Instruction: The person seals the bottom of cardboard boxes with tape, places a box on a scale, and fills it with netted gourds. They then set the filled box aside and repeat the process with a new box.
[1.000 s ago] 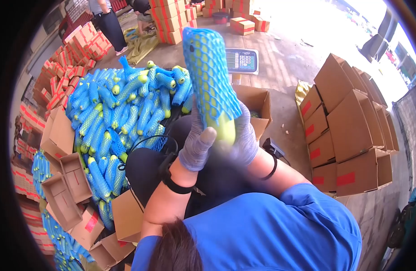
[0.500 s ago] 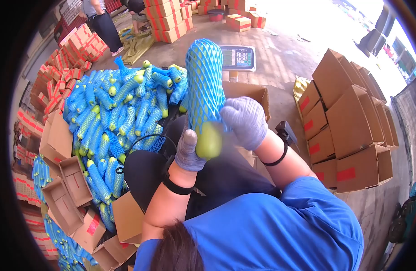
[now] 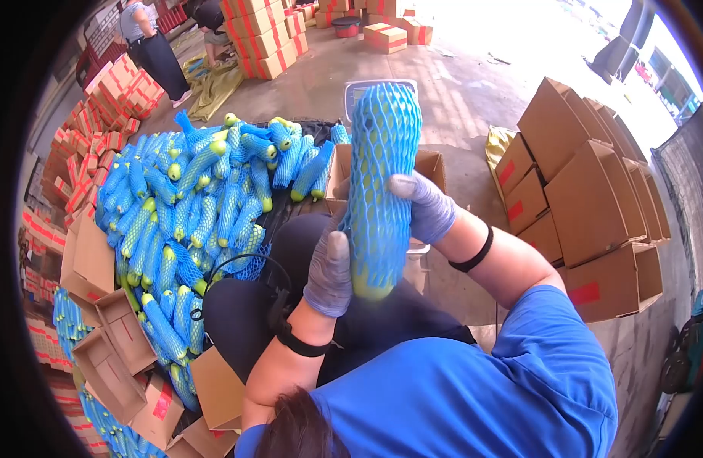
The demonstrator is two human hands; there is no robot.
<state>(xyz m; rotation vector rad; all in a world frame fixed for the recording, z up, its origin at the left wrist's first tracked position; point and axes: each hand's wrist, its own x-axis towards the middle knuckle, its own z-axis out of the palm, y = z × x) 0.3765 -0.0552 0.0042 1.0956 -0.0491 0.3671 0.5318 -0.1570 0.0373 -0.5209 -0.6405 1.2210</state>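
Note:
A long green vegetable in a blue foam net (image 3: 383,191) stands nearly upright before my chest, the net covering almost all of it, with some green showing at the lower end. My gloved left hand (image 3: 330,273) grips its lower left side, thumb up. On the right side, my gloved right hand (image 3: 425,206) holds it around the middle, thumb across the net. Fingers behind the vegetable are hidden. To the left lies a large pile of netted green vegetables (image 3: 206,198). Behind the held one are an open carton (image 3: 431,165) and a scale display (image 3: 354,93).
Empty cartons (image 3: 584,183) are stacked at the right. Open cartons (image 3: 111,366) lie at the lower left. Taped boxes (image 3: 263,42) stand at the back, and more (image 3: 126,91) are heaped at the far left. A person (image 3: 154,57) stands at the upper left; another bends nearby.
The net now reaches lower over the vegetable, which has shifted right. My right hand has gone from a fist beside the net to holding it. The view has shifted slightly.

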